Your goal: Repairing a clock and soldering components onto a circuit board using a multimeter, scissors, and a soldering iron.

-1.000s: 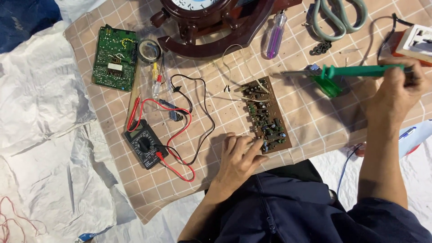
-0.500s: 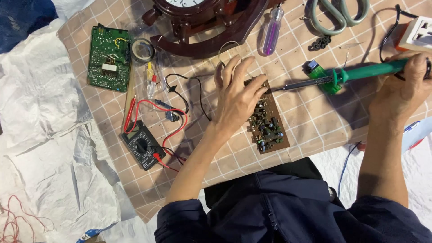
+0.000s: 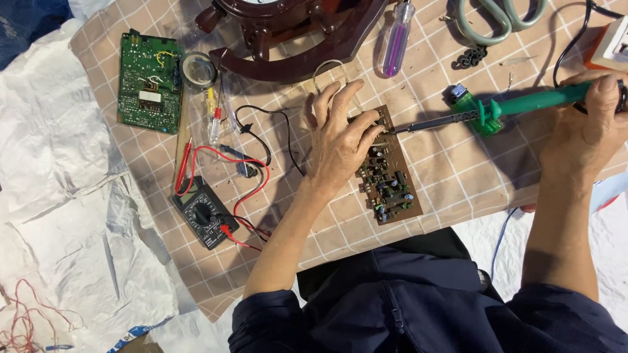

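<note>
A brown circuit board crowded with small components lies on the checked cloth. My left hand rests over its upper end, fingers spread and pressing on it. My right hand grips the green handle of a soldering iron. The iron's dark shaft reaches left, and its tip touches the board's top edge beside my left fingertips.
A black multimeter with red and black leads lies at the left, and a green circuit board further up. A dark wooden clock frame, a tape roll, a purple-handled tool, scissors and a white socket box line the far edge.
My left hand slid from the board's lower left up to its top end. The soldering iron swung left until its tip met the board. The view also shifted slightly.
</note>
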